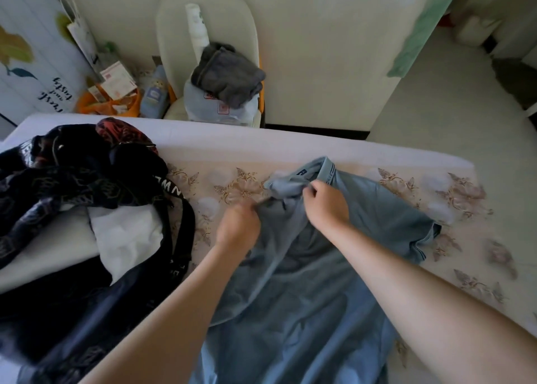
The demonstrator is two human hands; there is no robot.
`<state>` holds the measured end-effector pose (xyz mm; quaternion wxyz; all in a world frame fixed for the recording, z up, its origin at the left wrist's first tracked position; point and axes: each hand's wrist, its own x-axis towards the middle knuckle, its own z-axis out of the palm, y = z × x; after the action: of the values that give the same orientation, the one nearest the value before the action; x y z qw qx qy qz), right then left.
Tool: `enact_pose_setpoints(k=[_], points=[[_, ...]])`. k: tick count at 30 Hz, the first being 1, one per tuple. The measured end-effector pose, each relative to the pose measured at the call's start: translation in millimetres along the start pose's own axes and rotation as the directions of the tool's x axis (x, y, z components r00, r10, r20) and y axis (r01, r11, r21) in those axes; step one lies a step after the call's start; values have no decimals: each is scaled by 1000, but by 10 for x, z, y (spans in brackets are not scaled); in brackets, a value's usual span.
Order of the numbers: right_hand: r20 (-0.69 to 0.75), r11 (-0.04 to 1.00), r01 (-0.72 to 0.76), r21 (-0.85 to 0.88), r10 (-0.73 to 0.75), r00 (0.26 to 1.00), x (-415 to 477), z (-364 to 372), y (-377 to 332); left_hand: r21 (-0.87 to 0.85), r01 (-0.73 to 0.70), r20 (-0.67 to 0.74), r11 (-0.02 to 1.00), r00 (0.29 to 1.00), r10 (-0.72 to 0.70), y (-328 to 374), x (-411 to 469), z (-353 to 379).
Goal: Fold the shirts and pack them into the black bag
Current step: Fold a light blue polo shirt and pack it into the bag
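A blue-grey polo shirt (334,267) lies spread on the flowered bed cover (465,238), collar toward the far edge. My left hand (236,228) pinches the shirt's fabric near its left shoulder. My right hand (325,200) grips bunched cloth just below the collar. The black bag (72,311) sits at the left on the bed, open, with a white folded garment (128,238) showing in its mouth and a black strap with white letters beside it.
A dark patterned garment (66,174) is heaped at the far left of the bed. Beyond the bed stands a cream chair (203,35) holding a grey towel (226,75) and a bag. Clutter and an orange bag (110,102) fill the left corner.
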<state>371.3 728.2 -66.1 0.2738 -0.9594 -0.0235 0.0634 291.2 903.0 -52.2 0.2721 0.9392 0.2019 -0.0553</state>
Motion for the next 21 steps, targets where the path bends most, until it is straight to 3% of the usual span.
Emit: enact_pose_setpoints(k=[1,3,4,6,7,9,11,13,14,15,17,21], points=[[-10,982,-77,175,80,997,45,-30,-77,-57,38,-141,998,989,-46,-33,31,-142],[80,897,-117,427,91,993,107,-42,-235,-66,114,-354,991,926,-130,-163,112,-412],[158,877,-116,465,46,986,108,-37,-307,-4,171,-402,985,902,-158,-259,148,-511],[259,928,-65,366,-34,965,42,4,-387,174,251,-451,952,880,-149,-443,175,-605],[261,959,-14,282,-62,963,-10,47,-378,226,201,-461,953,884,-77,-490,159,-608],[199,985,122,119,-144,970,-190,154,-305,289,-75,-332,955,927,173,-471,91,-504],[165,986,167,-28,-160,973,-449,269,-193,252,-333,29,908,941,337,-457,-23,-264],[157,977,76,-201,-45,987,-746,379,-65,313,-321,349,894,914,206,-551,-182,-5],[174,957,-6,-290,59,983,-886,417,-8,382,-254,423,888,903,76,-643,-243,95],[201,932,-94,-350,173,964,-1005,449,57,446,-199,445,873,895,-23,-727,-296,170],[269,901,-202,-384,318,909,-1144,474,210,510,-165,429,844,899,-83,-813,-387,230],[367,911,-114,-395,271,890,-1064,350,509,514,-250,407,821,913,23,-758,-536,192]])
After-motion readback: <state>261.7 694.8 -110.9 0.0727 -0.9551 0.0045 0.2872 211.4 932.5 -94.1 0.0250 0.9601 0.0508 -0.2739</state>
